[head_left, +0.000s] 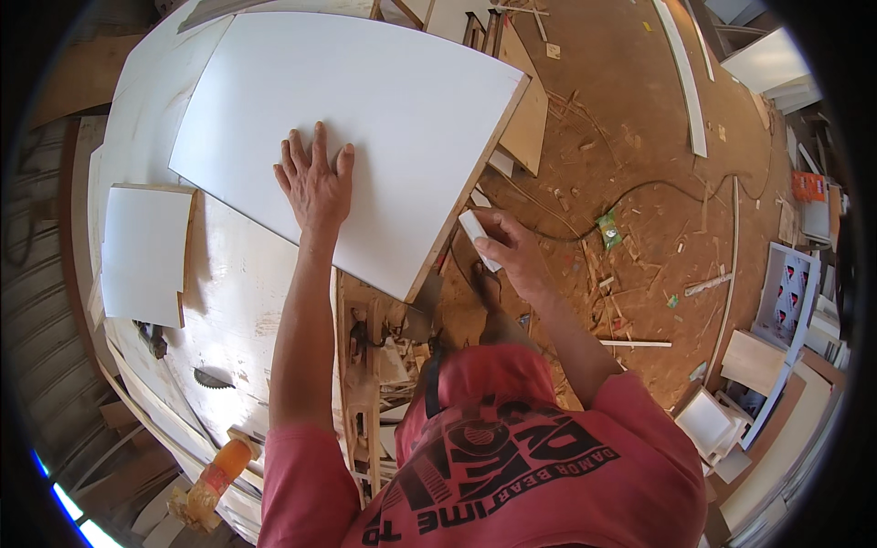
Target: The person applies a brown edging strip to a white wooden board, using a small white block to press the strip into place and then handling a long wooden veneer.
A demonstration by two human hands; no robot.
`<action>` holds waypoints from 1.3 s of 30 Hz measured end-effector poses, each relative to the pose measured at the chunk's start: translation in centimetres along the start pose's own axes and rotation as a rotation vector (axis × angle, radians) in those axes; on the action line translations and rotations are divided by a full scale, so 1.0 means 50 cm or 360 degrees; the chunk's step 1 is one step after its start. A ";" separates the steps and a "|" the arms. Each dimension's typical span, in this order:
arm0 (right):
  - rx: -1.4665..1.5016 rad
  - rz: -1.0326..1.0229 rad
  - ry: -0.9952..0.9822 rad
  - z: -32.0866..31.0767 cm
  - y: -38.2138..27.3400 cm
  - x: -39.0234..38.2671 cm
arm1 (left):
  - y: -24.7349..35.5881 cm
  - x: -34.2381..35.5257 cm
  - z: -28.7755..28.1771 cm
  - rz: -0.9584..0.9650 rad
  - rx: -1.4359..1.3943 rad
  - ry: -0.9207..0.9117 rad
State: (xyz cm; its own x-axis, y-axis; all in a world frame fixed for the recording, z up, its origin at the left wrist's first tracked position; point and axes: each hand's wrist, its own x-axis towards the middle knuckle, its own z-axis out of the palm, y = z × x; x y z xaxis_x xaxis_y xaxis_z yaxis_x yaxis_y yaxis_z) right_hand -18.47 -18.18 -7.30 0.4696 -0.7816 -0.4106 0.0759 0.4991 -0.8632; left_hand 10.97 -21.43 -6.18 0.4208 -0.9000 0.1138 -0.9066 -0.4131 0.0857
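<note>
Board, white, flat at far middle, reaching past the right edge of the table. Spread palm-down on top: left hand. Pinched between thumb and fingers of the right hand: a white block, near the board's right edge (touching or apart, cannot tell). At left, a smaller panel; nearer, a toothed blade and an orange bottle.
</note>
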 end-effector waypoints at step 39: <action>-0.0174 0.0092 -0.0283 0.103 0.106 -0.113 | -0.004 -0.001 0.017 0.0013 0.0032 0.0125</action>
State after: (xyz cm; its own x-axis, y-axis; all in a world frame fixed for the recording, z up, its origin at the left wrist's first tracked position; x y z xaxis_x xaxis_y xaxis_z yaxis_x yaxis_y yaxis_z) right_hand -16.20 -9.18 -8.05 0.6187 -0.6697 -0.4107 -0.0472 0.4901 -0.8704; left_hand 11.10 -21.44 -7.04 0.4138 -0.8899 0.1919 -0.9101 -0.4092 0.0646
